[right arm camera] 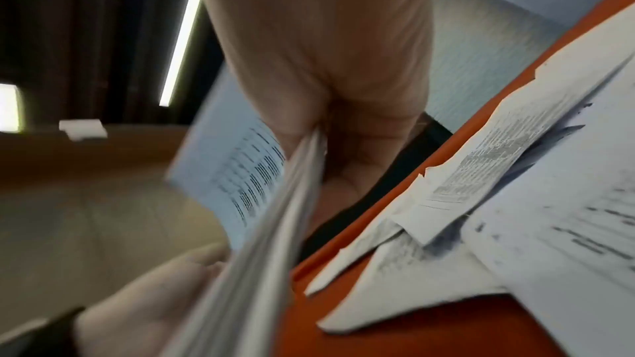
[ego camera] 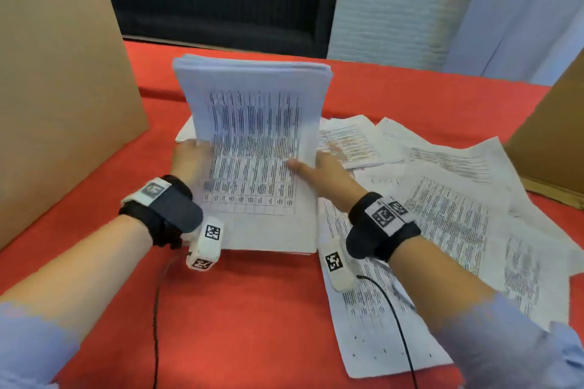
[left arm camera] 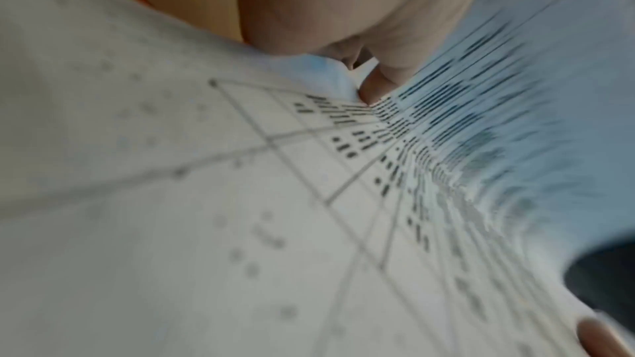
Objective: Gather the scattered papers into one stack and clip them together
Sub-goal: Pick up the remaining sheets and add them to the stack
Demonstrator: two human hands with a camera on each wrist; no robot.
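A thick stack of printed papers (ego camera: 252, 142) stands tilted up off the red table, its top edge leaning away from me. My left hand (ego camera: 189, 161) grips its left edge, thumb on the front sheet. My right hand (ego camera: 319, 170) grips the right edge, thumb across the printed table. The left wrist view shows the stack's front sheet (left arm camera: 309, 200) close up, with my left hand's thumb (left arm camera: 381, 80) pressed on it. In the right wrist view my right hand (right arm camera: 319, 91) pinches the stack's edge (right arm camera: 274, 213). Several loose sheets (ego camera: 448, 205) lie scattered to the right. No clip is visible.
The red tablecloth (ego camera: 240, 309) covers the table. A tall cardboard panel (ego camera: 60, 88) stands at the left and another cardboard piece (ego camera: 550, 148) at the right. Black cables (ego camera: 398, 325) run from my wrist cameras over the cloth and loose sheets.
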